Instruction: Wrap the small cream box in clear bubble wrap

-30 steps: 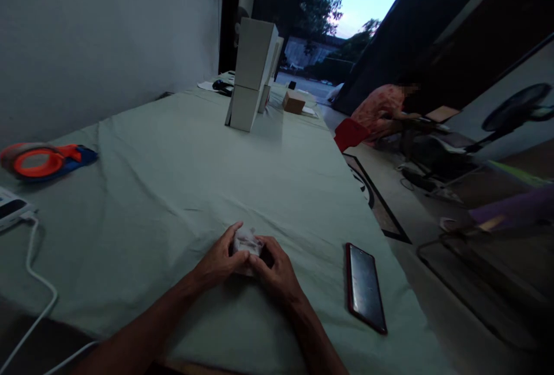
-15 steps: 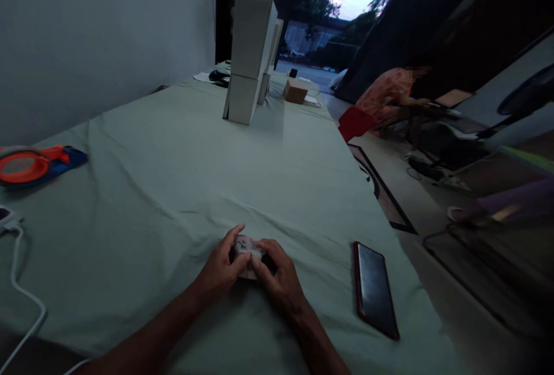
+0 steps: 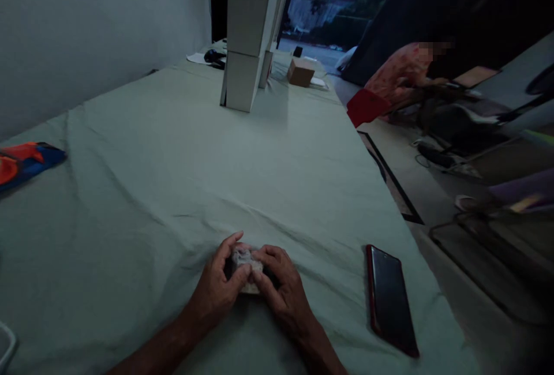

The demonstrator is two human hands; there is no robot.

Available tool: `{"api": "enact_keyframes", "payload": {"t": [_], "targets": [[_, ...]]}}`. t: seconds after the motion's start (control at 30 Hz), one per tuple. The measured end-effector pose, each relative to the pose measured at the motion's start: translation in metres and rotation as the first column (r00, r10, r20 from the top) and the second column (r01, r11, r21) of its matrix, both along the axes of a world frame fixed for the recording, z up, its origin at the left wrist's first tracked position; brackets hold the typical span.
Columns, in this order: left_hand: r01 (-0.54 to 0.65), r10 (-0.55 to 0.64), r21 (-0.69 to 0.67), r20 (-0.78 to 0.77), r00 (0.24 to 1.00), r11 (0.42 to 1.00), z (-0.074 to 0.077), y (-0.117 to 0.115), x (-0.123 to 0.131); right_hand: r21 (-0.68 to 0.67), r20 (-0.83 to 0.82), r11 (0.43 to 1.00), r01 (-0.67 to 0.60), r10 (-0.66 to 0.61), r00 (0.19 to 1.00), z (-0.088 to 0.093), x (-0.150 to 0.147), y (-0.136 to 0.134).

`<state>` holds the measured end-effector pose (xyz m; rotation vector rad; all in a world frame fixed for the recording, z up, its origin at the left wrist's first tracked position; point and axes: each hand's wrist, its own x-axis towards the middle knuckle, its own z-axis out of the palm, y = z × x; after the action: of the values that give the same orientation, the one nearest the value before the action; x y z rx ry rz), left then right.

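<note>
We note a long worktop (image 3: 142, 282) draped in creased pale-green cloth (image 3: 173, 150), tall white rectangular boxes (image 3: 246, 34) stacked at its far end, and a flat glossy dark phone (image 3: 390, 299) near its right edge. The left hand (image 3: 216, 288) and right hand (image 3: 283, 294) curl closed from either side on a small crumpled whitish wad (image 3: 243, 259), pinched between thumbs and fingertips close to the cloth.

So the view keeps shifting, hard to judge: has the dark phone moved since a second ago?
No. The phone lies where it was, along the right edge of the table; the camera tipped down, shifting the stacked boxes too.
</note>
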<state>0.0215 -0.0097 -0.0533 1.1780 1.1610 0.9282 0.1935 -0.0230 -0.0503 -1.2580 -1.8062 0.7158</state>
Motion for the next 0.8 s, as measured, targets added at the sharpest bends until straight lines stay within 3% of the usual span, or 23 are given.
{"api": "enact_keyframes", "payload": {"t": [0.1,0.3,0.8], "targets": [[0.011,-0.008,-0.036,0.083,0.997,0.999,0.001,-0.001,-0.002,-0.014,0.005,1.000,0.004,-0.004,1.000,0.001,0.000,0.000],[0.010,-0.007,-0.046,0.074,0.997,0.999,0.001,0.000,-0.001,-0.001,0.013,0.999,0.039,-0.039,0.999,0.006,-0.004,-0.001],[0.134,-0.146,0.098,0.138,0.980,0.986,-0.003,0.008,0.001,0.092,0.006,0.988,0.120,-0.121,0.993,0.003,-0.017,0.002]]}}
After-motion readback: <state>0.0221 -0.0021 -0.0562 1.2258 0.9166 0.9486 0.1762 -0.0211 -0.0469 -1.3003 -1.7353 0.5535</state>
